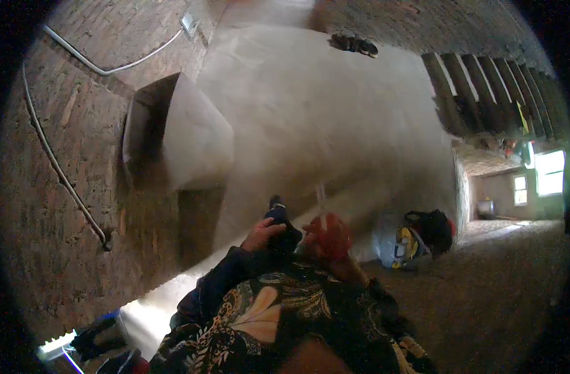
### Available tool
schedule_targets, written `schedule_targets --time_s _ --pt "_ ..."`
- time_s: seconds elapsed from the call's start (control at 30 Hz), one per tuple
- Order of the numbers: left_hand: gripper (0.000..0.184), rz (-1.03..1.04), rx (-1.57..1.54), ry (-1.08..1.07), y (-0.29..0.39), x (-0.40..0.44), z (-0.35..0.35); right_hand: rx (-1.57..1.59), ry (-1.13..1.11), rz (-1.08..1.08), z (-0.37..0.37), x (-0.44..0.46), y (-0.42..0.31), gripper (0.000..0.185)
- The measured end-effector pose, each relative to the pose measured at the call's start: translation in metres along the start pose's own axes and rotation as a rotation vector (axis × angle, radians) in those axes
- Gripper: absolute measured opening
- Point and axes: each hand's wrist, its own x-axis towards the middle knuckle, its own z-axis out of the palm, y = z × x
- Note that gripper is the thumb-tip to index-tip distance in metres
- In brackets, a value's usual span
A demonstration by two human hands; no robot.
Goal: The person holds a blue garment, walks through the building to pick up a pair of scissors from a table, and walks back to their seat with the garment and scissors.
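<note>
Low in the middle of the head view, my left hand [262, 235] is closed around a dark object [283, 229] with a narrow, banded upper end; its kind cannot be told. Just right of it is my right hand [310, 237], fingers curled inward against a blurred red patch [333, 235]. Whether that red is a held thing or a covering on the hand is unclear. A thin pale streak [321, 198] rises above the right hand. Both hands are close together in front of my patterned dark garment [260, 318].
A box-like block [197, 137] juts from the brick wall [60, 143] at left, near a pale conduit [67, 181]. Dark shoes [353, 45] lie at the top. Slatted bars [484, 87] are upper right. A black bag [431, 230] and yellow item [406, 246] sit at right.
</note>
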Motion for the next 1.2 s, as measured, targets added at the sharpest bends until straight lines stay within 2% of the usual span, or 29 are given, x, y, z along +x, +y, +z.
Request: schedule_targets --time_s 0.03,0.17,0.2,0.23,0.27,0.33,0.4,0.43,0.47,0.53,0.57,0.63,0.7,0.83,0.87,0.93,1.0,1.1,1.2 --pt "0.021 -0.022 -0.026 -0.011 0.011 0.019 -0.009 -0.49 0.129 0.02 -0.001 0.017 -0.017 0.026" --pt "0.021 0.064 -0.097 -0.057 0.065 0.108 -0.052 0.337 0.237 0.088 0.012 0.142 -0.067 0.037" --pt "0.022 0.031 -0.228 -0.149 0.087 0.126 -0.062 0.547 0.265 0.106 0.014 0.174 -0.074 0.041" --pt "0.023 0.022 -0.295 -0.198 0.114 0.143 -0.071 0.542 0.263 0.103 0.008 0.207 -0.083 0.041" --pt "0.023 0.01 -0.361 -0.246 0.147 0.155 -0.076 0.753 0.008 0.149 -0.001 0.239 -0.095 0.041" --pt "0.024 0.048 -0.275 -0.177 0.236 0.141 -0.063 0.956 -0.261 0.197 0.006 0.295 -0.134 0.042" --pt "0.023 0.037 -0.201 -0.165 0.304 0.151 -0.054 0.674 0.248 0.192 0.027 0.334 -0.199 0.056" --pt "0.022 0.008 -0.141 -0.139 0.324 0.157 -0.054 0.677 0.26 0.196 0.021 0.355 -0.2 0.056" --pt "0.022 -0.004 -0.141 -0.142 0.338 0.168 -0.057 0.997 0.26 0.361 0.009 0.376 -0.197 0.062" --pt "0.02 0.051 -0.119 -0.152 0.368 0.198 -0.067 1.316 0.257 0.517 -0.017 0.41 -0.192 0.069" --pt "0.02 0.047 -0.116 -0.159 0.38 0.215 -0.074 1.045 0.157 0.386 -0.027 0.422 -0.195 0.072" --pt "0.018 0.103 -0.186 -0.116 0.405 0.244 -0.093 0.772 0.071 0.264 -0.039 0.454 -0.199 0.075" --pt "0.017 0.111 -0.18 -0.106 0.439 0.267 -0.104 0.698 0.34 0.333 -0.043 0.491 -0.224 0.073" --pt "0.014 0.166 -0.273 -0.033 0.483 0.336 -0.12 0.72 0.214 0.328 -0.094 0.564 -0.23 0.074" --pt "0.014 0.163 -0.268 -0.036 0.501 0.349 -0.115 0.516 0.268 0.297 -0.102 0.583 -0.242 0.075" --pt "0.012 0.168 -0.288 -0.051 0.552 0.373 -0.105 0.318 0.318 0.257 -0.13 0.631 -0.255 0.076" --pt "0.012 0.184 -0.284 0.003 0.6 0.406 -0.099 0.591 0.222 0.383 -0.162 0.685 -0.269 0.074" --pt "0.011 0.242 -0.236 0.048 0.679 0.448 -0.085 0.661 0.109 0.376 -0.203 0.768 -0.3 0.071" --pt "0.011 0.268 -0.266 0.044 0.737 0.481 -0.077 0.471 0.115 0.392 -0.223 0.847 -0.345 0.075"
